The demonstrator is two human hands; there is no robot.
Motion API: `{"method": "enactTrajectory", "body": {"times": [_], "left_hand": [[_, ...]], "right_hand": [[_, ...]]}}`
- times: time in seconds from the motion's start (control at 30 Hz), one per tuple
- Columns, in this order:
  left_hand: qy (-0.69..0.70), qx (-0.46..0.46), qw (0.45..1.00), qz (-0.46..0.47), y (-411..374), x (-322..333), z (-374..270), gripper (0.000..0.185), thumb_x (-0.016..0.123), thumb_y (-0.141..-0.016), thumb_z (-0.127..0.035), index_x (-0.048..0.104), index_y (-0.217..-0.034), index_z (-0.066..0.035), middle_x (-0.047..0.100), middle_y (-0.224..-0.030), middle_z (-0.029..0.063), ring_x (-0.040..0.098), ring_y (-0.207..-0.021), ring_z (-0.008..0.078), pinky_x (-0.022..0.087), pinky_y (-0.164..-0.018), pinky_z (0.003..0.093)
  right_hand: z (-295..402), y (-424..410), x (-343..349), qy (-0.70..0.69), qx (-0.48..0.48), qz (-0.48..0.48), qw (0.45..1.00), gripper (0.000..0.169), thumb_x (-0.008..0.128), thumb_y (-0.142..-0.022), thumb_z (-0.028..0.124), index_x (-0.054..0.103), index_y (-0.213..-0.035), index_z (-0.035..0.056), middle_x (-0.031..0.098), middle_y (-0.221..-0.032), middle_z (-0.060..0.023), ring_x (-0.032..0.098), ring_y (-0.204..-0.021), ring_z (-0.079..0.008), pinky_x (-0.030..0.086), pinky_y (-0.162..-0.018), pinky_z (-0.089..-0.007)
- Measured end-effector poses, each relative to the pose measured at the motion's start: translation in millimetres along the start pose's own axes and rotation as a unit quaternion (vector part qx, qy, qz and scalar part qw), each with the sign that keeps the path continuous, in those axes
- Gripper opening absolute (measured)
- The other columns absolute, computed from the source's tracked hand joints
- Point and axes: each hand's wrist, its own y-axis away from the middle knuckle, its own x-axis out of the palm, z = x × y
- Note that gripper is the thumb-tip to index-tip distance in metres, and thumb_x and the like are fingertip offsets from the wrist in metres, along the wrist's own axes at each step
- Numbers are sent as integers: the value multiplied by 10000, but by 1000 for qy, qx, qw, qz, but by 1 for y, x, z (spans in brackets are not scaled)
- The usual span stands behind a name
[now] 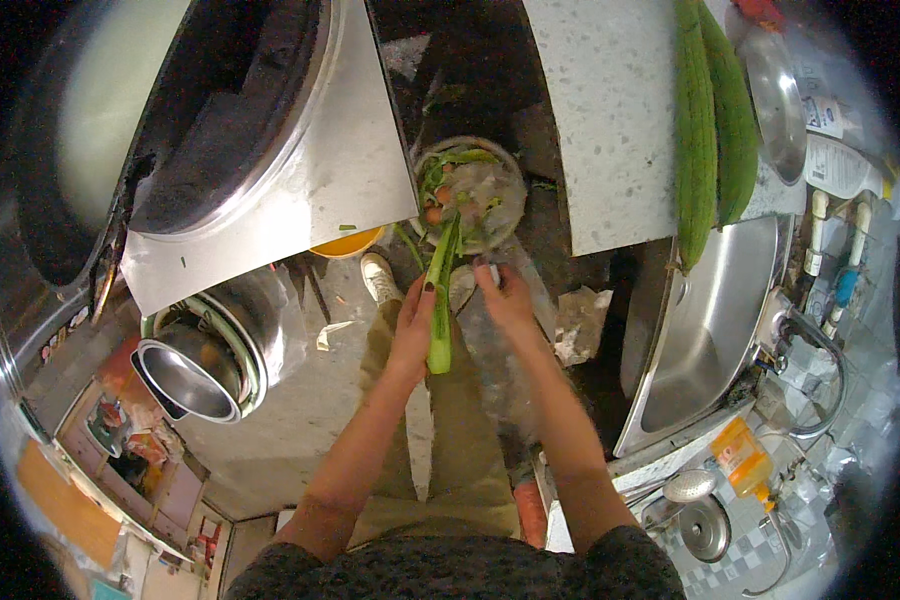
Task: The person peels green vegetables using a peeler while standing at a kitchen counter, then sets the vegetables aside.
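Observation:
My left hand (412,330) is closed around a long green vegetable stalk (440,330). Its pale thick end points towards my body, and its leafy end hangs over a round waste bin (526,191). To the right of the stalk and apart from it, my right hand (508,300) has its fingers curled on a small whitish object (495,276), mostly hidden by the fingers. Inside the bin lie green vegetable scraps (438,171), brownish-orange pieces that look like eggshell (436,215) and crumpled translucent plastic (483,187).
A metal stove top with a large wok (225,157) stands left, above an orange basin (348,244) and stacked metal bowls (187,379). To the right are a speckled counter (607,127) with two long green gourds (694,142), a steel sink (712,330) and an orange bottle (746,454).

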Motion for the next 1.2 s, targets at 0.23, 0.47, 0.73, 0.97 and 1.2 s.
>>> {"method": "enactTrajectory", "body": {"times": [0.23,0.47,0.73,0.97,1.2], "left_hand": [[40,-85,995,44,-1,2,-7,419,562,-946,-307,502,-1292,-78,605,-932,57,602,-760,167,527,-665,339],[182,-154,970,51,-12,-6,-30,299,548,-940,-282,532,-1114,-40,578,-854,87,582,-712,204,501,-605,360],[254,-161,949,94,-22,0,-31,322,513,-954,-331,560,-1102,-49,596,-824,110,565,-671,212,489,-615,368],[266,-172,947,51,-22,-7,-22,285,502,-967,-310,566,-1093,-63,608,-832,121,584,-675,235,502,-588,389],[185,-170,966,53,-1,-11,-14,300,460,-978,-311,557,-1075,-44,613,-855,107,604,-691,225,521,-583,353]], "right_hand": [[-10,-20,1,-230,86,-8,969,206,694,-848,235,622,-867,43,547,-655,0,483,-537,-77,361,-466,-246],[-2,-12,-23,170,-105,-41,979,312,596,-912,255,575,-1074,-11,663,-855,-193,636,-788,-383,495,-699,-453],[18,105,-28,140,-278,78,947,279,613,-874,154,586,-1145,97,620,-1006,-154,623,-867,-356,518,-710,-440],[15,84,-29,190,-347,48,917,248,625,-872,189,596,-1102,102,627,-1015,-162,636,-844,-348,525,-676,-458],[-2,27,-17,190,-261,-7,947,215,596,-885,180,599,-1073,76,649,-916,-171,641,-814,-375,517,-687,-466]]}}
